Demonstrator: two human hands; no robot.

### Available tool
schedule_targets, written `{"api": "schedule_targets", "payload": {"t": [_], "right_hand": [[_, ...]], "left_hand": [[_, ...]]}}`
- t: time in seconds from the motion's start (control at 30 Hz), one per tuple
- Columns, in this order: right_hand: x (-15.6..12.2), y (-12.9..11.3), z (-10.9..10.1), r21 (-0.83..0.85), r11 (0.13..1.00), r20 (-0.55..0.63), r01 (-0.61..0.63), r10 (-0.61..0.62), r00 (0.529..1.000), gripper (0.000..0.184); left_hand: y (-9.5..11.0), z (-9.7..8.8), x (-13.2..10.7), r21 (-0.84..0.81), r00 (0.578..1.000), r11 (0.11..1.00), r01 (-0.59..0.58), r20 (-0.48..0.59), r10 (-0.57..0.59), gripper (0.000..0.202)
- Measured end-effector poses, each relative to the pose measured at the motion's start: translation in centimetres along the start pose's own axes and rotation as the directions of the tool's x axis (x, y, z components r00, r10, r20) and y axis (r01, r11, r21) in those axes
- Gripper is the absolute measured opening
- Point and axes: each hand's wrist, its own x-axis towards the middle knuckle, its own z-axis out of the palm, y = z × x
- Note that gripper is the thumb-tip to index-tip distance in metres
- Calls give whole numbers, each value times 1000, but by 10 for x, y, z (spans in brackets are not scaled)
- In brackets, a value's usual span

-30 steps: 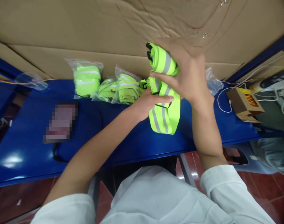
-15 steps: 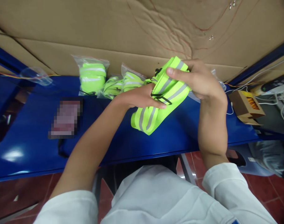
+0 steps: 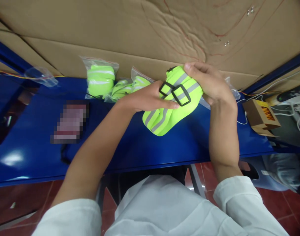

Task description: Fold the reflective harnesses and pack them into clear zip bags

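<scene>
I hold a folded neon-yellow reflective strap (image 3: 172,108) with grey stripes and two black plastic buckles above the blue table (image 3: 140,144). My left hand (image 3: 147,98) grips its near left side, thumb under the buckles. My right hand (image 3: 207,83) pinches the far right end, fingers curled over the top. Both hands are closed on the bundle.
Clear bags of the same neon straps (image 3: 100,78) lie along the cardboard wall (image 3: 115,29) at the back. An empty clear bag (image 3: 40,76) lies far left. A blurred dark flat item (image 3: 70,122) lies left. An open brown box (image 3: 260,116) and white cables (image 3: 295,108) sit right.
The strap has been folded from a long hanging loop into a shorter compact bundle. My right hand came down from above it to its far end, and the buckles now face up.
</scene>
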Motion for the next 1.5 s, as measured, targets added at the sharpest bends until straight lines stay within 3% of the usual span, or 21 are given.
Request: {"api": "schedule_targets", "payload": {"t": [0.1,0.27,0.47,0.6,0.67,0.73,0.8,0.9,1.0,1.1,1.23,1.3,1.4,1.5], "right_hand": [[-5,-4,11,99,995,47,33,-38,998,40],[-2,-6,17,263,961,242,-79,13,970,45],[2,-5,12,355,934,157,-36,-21,987,32],[-7,-11,13,188,981,157,53,-83,984,33],[-13,-18,13,47,983,44,175,-177,983,32],[-22,-27,12,-152,944,-46,292,-302,952,32],[-31,-38,11,-320,878,52,356,-360,932,39],[-44,-50,11,-394,825,299,405,-302,905,43],[-48,-54,14,-355,846,228,398,-334,914,51],[-41,-50,11,-175,920,245,350,-303,921,46],[-25,-36,4,62,998,263,-3,-14,965,35],[-22,-29,2,135,987,295,-86,43,955,38],[-24,-28,0,154,988,259,16,-56,964,40],[-30,-33,-6,-98,978,46,186,-182,982,37]], "left_hand": [[1,-1,-2,-12,1000,1000,-12,-22,12,40],[-2,9,-1,-62,1000,998,-9,-27,8,42],[-10,32,7,-232,995,972,42,-83,-63,47],[-8,29,5,-110,995,994,-25,-100,13,43],[-6,25,3,-76,994,997,-29,-112,21,42],[-3,22,2,-70,992,997,-22,-128,13,41],[-1,21,1,-66,991,998,-24,-136,15,39],[2,20,0,-40,989,997,-67,-133,61,45],[5,19,-1,-1,985,995,-98,-146,97,55],[7,19,-2,32,987,994,-103,-119,106,46],[6,21,-2,94,991,987,-127,-28,131,29],[5,21,-2,129,993,985,-114,-6,116,31],[9,17,-5,160,997,985,-67,-25,72,40],[20,13,-8,153,999,988,24,30,-29,35]]}}
